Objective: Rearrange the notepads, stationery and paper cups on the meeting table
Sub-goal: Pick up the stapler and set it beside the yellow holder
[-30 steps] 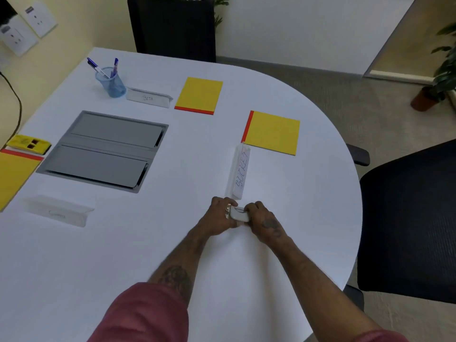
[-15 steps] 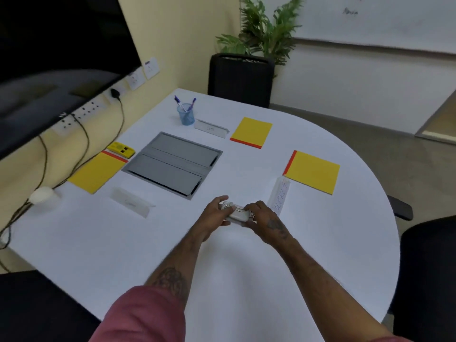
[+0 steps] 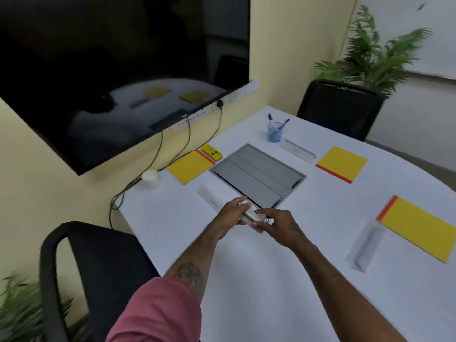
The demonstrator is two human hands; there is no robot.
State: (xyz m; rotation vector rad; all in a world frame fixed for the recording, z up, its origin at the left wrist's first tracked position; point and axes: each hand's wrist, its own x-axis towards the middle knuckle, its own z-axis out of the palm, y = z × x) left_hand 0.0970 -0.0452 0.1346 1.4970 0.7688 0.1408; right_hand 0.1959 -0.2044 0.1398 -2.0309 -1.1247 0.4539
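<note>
I see both arms reaching forward over the white tabletop [image 3: 283, 280], forearms converging. My left hand [image 3: 228, 215] and right hand [image 3: 276, 224] together grasp a small pale object [image 3: 251, 214], blurred beyond identifying, held just above the tabletop near the grey panel [image 3: 256, 176]. A name card [image 3: 366, 245] and a yellow notepad [image 3: 419, 228] lie to the right.

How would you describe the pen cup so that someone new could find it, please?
Start at the grey hatch set into the middle of the white table. Just past its far corner stands the pen cup, beside a name card. It is the only blue, see-through, upright thing there, with pens sticking out.
</note>
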